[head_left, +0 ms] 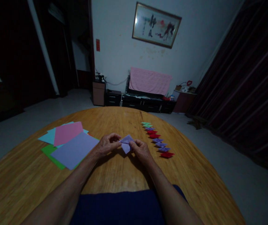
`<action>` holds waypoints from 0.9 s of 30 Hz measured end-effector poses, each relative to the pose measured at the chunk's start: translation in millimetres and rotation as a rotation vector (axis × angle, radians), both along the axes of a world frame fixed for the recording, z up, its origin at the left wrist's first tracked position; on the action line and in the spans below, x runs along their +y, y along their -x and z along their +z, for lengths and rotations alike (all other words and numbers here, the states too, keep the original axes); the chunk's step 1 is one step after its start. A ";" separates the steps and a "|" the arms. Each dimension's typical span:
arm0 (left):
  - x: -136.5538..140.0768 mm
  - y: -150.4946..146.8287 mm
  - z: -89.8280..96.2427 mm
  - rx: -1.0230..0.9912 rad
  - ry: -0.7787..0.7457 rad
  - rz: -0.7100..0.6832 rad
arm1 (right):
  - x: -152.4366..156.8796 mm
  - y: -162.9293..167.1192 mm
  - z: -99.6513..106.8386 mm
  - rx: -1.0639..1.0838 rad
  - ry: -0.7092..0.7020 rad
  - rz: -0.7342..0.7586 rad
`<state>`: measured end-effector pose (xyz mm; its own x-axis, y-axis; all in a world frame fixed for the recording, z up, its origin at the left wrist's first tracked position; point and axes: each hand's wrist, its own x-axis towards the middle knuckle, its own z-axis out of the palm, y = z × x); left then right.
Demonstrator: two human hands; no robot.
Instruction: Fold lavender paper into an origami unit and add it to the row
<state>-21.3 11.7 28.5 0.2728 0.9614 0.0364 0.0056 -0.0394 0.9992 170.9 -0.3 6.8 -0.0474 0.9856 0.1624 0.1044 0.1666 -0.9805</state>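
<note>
A small folded sheet of purple paper point(125, 147) is held up between my two hands, just above the table. It has a diamond-like outline with a crease across its middle. My left hand point(107, 144) pinches its left corner between thumb and forefinger. On the other side, my right hand point(140, 150) grips the right edge, thumb on top and the other fingers mostly hidden beneath. To the right stands a row of several folded paper boats, among them a red boat point(167, 155) nearest me, a purple boat point(164, 150) and a green boat point(146, 123) at the far end.
On the left of the round wooden table point(115, 122) lies a loose pile of coloured sheets: purple paper point(75, 151), pink paper point(68, 132), green paper point(51, 154) and light blue paper point(47, 137). Beyond the table, a low black cabinet point(140, 102) stands against the wall.
</note>
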 end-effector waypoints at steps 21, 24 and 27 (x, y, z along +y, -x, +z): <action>0.4 -7.7 -4.7 -0.151 0.026 0.068 | -2.8 2.9 0.8 0.161 0.111 0.022; 3.1 -8.8 -3.6 -0.153 -0.012 0.089 | -1.6 2.9 -0.4 0.179 0.097 0.024; 6.0 -9.2 -2.2 -0.153 -0.043 0.117 | -2.1 3.7 0.3 0.180 0.085 0.009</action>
